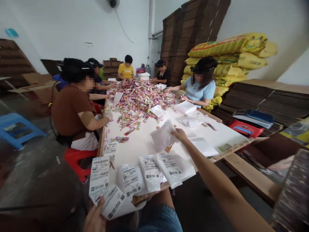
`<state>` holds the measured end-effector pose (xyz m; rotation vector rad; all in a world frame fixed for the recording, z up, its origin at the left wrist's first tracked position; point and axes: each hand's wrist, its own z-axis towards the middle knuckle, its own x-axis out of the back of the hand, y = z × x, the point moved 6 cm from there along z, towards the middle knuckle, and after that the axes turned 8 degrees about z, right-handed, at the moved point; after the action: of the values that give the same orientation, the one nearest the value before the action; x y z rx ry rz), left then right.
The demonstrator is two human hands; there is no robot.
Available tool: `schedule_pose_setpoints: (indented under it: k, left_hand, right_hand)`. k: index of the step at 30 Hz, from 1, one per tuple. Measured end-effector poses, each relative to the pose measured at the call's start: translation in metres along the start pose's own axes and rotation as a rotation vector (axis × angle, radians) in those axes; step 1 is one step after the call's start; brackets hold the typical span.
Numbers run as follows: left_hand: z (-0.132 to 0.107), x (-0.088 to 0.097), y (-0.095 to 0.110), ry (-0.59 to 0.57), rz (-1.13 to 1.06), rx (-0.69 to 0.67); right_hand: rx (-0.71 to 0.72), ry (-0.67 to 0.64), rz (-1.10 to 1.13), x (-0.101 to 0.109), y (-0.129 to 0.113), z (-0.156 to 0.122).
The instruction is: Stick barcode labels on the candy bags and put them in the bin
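Over the near part of the bench (136, 143), a plain whitish bag (163, 137), pinched at its right edge by the closed fingers of the right hand (179, 134) and spread leftward from them, long axis too blurred to tell. Off the bench's near left corner, well apart from the bag, a labelled sheet (113, 202), gripped by the left hand (95, 217). Between both hands, along the near edge, labelled packets (170, 169).

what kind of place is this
Probably a packing workshop: a table heaped with small packets, labelled bags along its near edge, and tall stacks of cardboard behind.
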<state>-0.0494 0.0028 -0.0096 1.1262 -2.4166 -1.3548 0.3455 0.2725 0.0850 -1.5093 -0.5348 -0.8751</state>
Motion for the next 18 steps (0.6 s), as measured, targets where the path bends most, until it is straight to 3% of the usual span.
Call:
schedule_pose_setpoints:
  k: [3,5,6,8,10,11,13,14,16,18]
  left_hand:
    - [-0.01,0.003,0.008,0.044,-0.029,-0.038]
    - [-0.011,0.005,0.011,0.018,-0.025,-0.094]
    - [-0.01,0.005,0.013,-0.011,-0.019,-0.12]
    - [-0.011,0.005,0.016,-0.061,-0.007,-0.175]
    - [-0.015,0.005,0.021,-0.083,0.001,-0.238]
    - [-0.018,0.006,0.024,-0.093,0.004,-0.259]
    - [-0.025,0.008,0.026,-0.109,0.003,-0.271]
    - [-0.028,0.009,0.026,-0.118,-0.001,-0.262]
    - [-0.031,0.012,0.022,-0.133,0.0,-0.238]
    - [-0.028,0.013,0.014,-0.148,0.023,-0.214]
  right_hand:
    - [0.356,0.089,-0.069,0.035,-0.089,-0.016]
    - [0.722,0.202,-0.173,0.044,-0.156,-0.049]
    - [0.89,0.211,-0.224,0.036,-0.183,-0.07]
    - [1.192,0.066,-0.319,-0.008,-0.218,-0.116]
    - [1.436,-0.233,-0.406,-0.076,-0.223,-0.164]
    - [1.492,-0.332,-0.427,-0.109,-0.218,-0.182]
    - [1.537,-0.467,-0.453,-0.163,-0.201,-0.209]
    - [1.516,-0.482,-0.451,-0.18,-0.194,-0.217]
    - [1.378,-0.454,-0.325,-0.188,-0.186,-0.224]
    - [1.129,-0.438,0.002,-0.168,-0.183,-0.225]
